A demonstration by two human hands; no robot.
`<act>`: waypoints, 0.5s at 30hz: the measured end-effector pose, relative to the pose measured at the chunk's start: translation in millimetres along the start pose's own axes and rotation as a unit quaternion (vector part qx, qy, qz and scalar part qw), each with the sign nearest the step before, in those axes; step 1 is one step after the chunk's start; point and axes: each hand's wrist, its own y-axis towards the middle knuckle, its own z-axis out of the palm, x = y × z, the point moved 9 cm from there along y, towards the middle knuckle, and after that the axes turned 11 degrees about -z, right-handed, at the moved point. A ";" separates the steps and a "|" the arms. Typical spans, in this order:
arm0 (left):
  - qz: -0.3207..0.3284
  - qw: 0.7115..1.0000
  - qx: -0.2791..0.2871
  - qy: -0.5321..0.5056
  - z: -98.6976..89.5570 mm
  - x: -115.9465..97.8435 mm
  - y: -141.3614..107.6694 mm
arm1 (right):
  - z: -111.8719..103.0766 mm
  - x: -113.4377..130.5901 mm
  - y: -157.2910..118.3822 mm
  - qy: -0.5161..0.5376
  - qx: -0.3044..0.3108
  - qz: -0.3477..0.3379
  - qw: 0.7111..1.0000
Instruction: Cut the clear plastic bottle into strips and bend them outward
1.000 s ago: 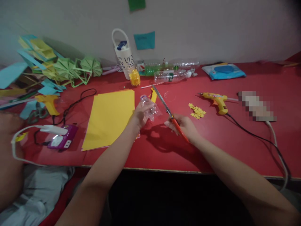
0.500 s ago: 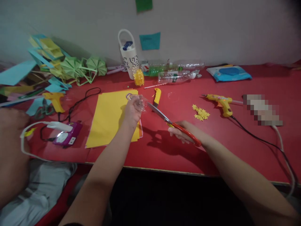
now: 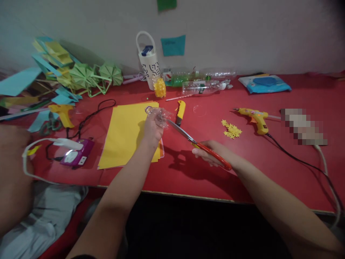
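Observation:
My left hand (image 3: 154, 126) grips a clear plastic bottle piece (image 3: 165, 117) above the edge of a stack of yellow paper (image 3: 124, 133). Its cut rim faces right, towards the blades. In my right hand (image 3: 208, 153) is a pair of scissors (image 3: 212, 154) with red handles, its tips at the rim of the plastic; whether they bite into it I cannot tell. Just behind the blades lies a yellow utility knife (image 3: 180, 111). A small pile of yellow stars (image 3: 231, 130) rests on the red table (image 3: 194, 183) to the right of the scissors.
Clear and green plastic bottles (image 3: 201, 87) lie along the wall beside a white tumbler (image 3: 149, 70). At right are a yellow glue gun (image 3: 253, 117) and a wipes pack (image 3: 265, 84). Another glue gun (image 3: 62, 114), a purple power strip (image 3: 78, 154) and another person's arm (image 3: 14, 172) occupy the left.
The scissors have closed a little, their handles now nearer together. My left hand and the plastic piece stay almost in place; the whole view has shifted slightly.

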 end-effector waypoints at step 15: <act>0.035 0.999 0.012 0.035 8.4 4.4 -10.4 | 2.3 3.6 0.1 0.034 -0.001 0.013 0.999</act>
